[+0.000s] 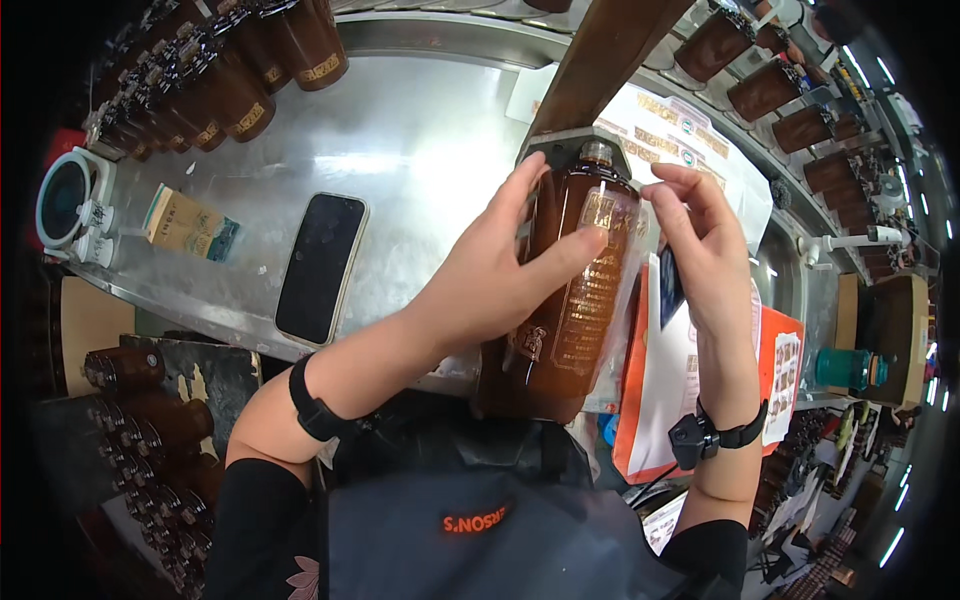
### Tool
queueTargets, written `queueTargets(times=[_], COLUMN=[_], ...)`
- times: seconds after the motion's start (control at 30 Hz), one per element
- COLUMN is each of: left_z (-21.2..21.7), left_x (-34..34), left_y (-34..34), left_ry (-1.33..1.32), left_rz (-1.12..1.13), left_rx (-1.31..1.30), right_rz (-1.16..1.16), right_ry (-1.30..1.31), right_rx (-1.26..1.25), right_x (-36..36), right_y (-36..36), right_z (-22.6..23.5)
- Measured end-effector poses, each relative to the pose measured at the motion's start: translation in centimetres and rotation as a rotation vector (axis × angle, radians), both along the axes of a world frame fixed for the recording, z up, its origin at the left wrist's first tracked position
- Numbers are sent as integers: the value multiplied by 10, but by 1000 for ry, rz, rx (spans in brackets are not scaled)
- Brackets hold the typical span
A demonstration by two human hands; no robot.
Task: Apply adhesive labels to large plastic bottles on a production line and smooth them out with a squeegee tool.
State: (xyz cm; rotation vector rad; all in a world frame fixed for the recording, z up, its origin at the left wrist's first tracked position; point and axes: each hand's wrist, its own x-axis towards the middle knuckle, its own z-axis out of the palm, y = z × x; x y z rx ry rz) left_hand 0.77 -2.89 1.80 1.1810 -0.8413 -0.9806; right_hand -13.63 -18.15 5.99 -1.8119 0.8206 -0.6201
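A large brown bottle (560, 370) lies tilted back in front of me, its neck pointing away. On its face is a clear label (592, 290) with gold print, its right edge standing off the bottle. My left hand (520, 245) wraps the bottle's left side, thumb pressed on the label. Beside the bottle's right shoulder, my right hand (705, 225) pinches thumb and forefinger at the label's edge. A thin dark flat piece (670, 288) shows under the right palm; how it is held is hidden. Behind the bottle's neck sits a dark angular support (560, 148).
A phone (321, 268) and a small packet (192, 222) lie on the metal table (400, 130). Label sheets (690, 130) lie beyond my right hand, an orange-and-white bag (650, 420) below it. Brown bottles (235, 90) crowd the far left. A brown post (610, 60) rises behind the bottle.
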Motion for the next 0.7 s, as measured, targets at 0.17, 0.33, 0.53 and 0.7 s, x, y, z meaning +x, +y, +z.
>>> queueTargets(times=[0.17, 0.33, 0.53, 0.7], left_z=[11, 2, 5, 5], left_x=[0, 1, -3, -4], left_y=[-18, -26, -31, -30], left_ry=[102, 161, 228, 224], left_rz=[39, 79, 114, 149], left_rx=[76, 22, 8, -7], right_rz=[138, 106, 101, 106], right_ry=[-50, -99, -87, -84], right_rx=[314, 407, 392, 391], right_x=[-7, 2, 1, -1], right_y=[12, 17, 15, 13], right_z=[-9, -6, -9, -12])
